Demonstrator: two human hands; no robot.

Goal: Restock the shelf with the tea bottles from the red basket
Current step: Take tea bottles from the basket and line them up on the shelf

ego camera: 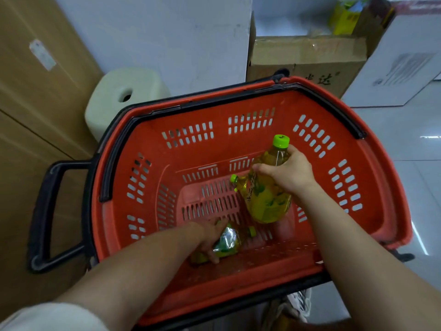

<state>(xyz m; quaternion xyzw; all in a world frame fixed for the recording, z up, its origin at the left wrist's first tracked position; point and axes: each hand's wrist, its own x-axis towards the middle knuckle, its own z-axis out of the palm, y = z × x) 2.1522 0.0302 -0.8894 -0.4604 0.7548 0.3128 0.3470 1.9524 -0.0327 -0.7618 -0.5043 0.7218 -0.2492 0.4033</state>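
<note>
The red basket (372, 177) with a black rim stands on the floor below me. Both my arms reach into it. My right hand (288, 175) is closed around the shoulder of a yellow tea bottle (278, 155), whose green cap points up and away. A second tea bottle (265, 204) lies slanted right under that hand, its cap to the left; I cannot tell whether the hand holds it too. My left hand (210, 237) grips a third tea bottle (228, 243) lying on the basket floor near the front wall, cap to the right.
A black pull handle (45, 211) sticks out at the basket's left. A cream plastic stool (119, 96) stands behind it against brown cardboard (35, 115). A cardboard box (307, 60) and white boxes (401, 70) sit beyond the far rim. Tiled floor (415, 144) lies to the right.
</note>
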